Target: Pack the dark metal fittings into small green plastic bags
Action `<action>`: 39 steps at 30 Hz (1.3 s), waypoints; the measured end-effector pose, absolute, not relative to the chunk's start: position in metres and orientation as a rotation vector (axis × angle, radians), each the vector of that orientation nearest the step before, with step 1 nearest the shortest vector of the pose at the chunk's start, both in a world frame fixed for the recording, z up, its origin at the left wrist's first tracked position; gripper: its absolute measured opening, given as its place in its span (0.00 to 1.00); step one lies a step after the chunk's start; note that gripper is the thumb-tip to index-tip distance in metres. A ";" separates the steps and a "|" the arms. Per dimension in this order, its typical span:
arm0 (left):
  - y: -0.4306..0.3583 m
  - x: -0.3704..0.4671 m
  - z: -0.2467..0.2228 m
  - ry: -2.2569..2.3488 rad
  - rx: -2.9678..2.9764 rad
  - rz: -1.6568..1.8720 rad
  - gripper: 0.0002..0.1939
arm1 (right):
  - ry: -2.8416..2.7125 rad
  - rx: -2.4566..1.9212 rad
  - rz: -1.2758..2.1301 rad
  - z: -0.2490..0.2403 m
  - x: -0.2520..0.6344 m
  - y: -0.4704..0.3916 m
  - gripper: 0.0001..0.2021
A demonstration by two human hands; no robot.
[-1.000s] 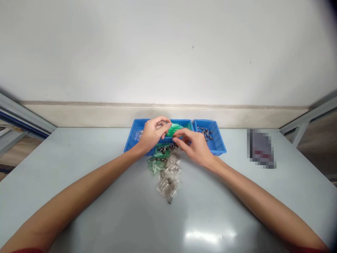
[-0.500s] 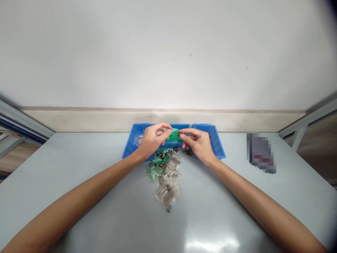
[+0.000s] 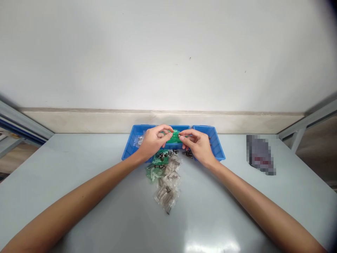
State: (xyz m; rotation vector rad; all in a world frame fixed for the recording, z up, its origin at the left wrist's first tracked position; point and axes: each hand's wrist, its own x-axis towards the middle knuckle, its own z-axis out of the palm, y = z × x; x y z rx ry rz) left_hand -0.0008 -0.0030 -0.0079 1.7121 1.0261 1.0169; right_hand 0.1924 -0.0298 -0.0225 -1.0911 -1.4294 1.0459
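My left hand [image 3: 155, 140] is over the left blue bin, its thumb and forefinger pinched at the edge of a green plastic bag [image 3: 173, 136]; what they grip is too small to make out. Just right of it, my right hand [image 3: 197, 143] pinches a small dark screw [image 3: 179, 136] between thumb and fingertips. Below the hands, clear bags of screws [image 3: 168, 191] and green bags [image 3: 154, 172] lie in a pile on the table. Loose dark screws [image 3: 187, 153] sit by the bins' front edge.
A left blue bin [image 3: 127, 149] holds clear bags, and a smaller blue bin [image 3: 218, 147] stands beside it, partly behind my right hand. A blurred dark object [image 3: 261, 154] lies on the right. Behind the table [image 3: 118, 211] rises a pale wall [image 3: 168, 59].
Both hands stay nearly in place, with slight finger movement. The whole view has shifted a little, so things appear slightly lower.
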 end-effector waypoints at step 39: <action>-0.005 -0.002 -0.004 0.969 1.930 0.977 0.12 | -1.522 -1.026 1.057 -0.019 0.191 -0.032 0.15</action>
